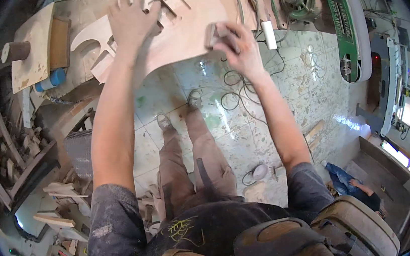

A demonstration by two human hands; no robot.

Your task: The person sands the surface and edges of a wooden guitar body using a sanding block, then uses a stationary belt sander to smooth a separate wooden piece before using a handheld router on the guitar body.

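A pale wooden guitar body [189, 33] with a curved horn and cut-out cavities lies on the workbench, its rounded near edge overhanging the floor. My left hand [133, 19] rests on top of it beside the cavities, fingers spread and nothing in them. At the body's right edge my right hand [240, 45] grips a small brownish sanding block [214, 36], thumb below and fingers wrapped over it. The block is against or very near the wood's edge; contact cannot be made out for certain.
A green belt sander [342, 26] stands at the right, with a white cylinder [268, 34] and cables near it. Wooden boards [34, 46] and a blue roll [51, 79] sit at the bench's left end. Cables [241, 91] coil on the floor. Another person [350, 184] is at lower right.
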